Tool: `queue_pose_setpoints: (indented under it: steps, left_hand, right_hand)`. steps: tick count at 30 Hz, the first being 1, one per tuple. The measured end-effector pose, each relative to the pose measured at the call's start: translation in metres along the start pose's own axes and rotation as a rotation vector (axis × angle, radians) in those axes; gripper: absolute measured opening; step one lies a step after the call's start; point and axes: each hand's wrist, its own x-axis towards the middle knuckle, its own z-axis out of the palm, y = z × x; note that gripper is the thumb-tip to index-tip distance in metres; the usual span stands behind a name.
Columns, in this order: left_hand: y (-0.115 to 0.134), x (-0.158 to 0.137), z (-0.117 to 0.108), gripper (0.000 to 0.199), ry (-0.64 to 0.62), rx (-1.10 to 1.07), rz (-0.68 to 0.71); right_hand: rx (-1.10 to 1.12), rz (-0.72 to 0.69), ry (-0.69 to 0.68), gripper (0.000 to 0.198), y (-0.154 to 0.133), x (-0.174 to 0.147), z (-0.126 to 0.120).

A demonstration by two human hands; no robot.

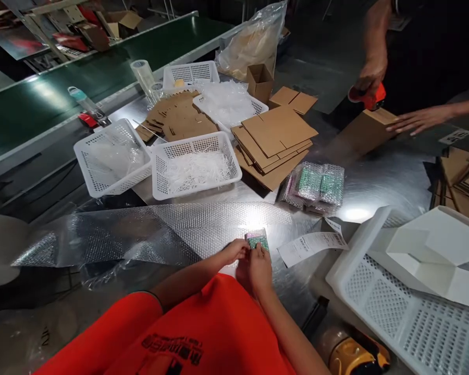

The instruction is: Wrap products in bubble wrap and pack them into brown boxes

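A small green-and-pink pack (257, 239) lies low on the metal table at the near end of a long strip of bubble wrap (195, 224). It seems to have bubble wrap around it. My left hand (236, 251) is closed, its fingertips pinching the pack's left edge. Across the near side of the pack, my right hand (260, 263) grips with bent fingers; the thumb is mostly hidden. To the right lies a printed paper label strip (310, 246). Farther off sits a stack of bubble-wrapped green packs (315, 185).
White baskets (197, 190) stand beyond the wrap, beside flattened cardboard boxes (279, 133). At right is a large white basket (375, 291) with white cartons; a yellow-black tape dispenser (352, 354) sits below. A co-worker's hand (371, 73) holds a red tape dispenser over a box (359, 135).
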Motion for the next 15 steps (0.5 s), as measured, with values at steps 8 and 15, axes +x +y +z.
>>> queue_pose_setpoints:
  steps: [8,15]
  left_hand:
    - [-0.018,0.004,0.01,0.027,0.17,0.049,0.173]
    - [-0.028,0.007,0.003,0.029,0.107,0.014,0.237]
  right_hand:
    - [0.177,0.012,0.033,0.034,0.007,-0.001,0.003]
    - [0.462,0.237,-0.023,0.056,0.055,0.041,-0.023]
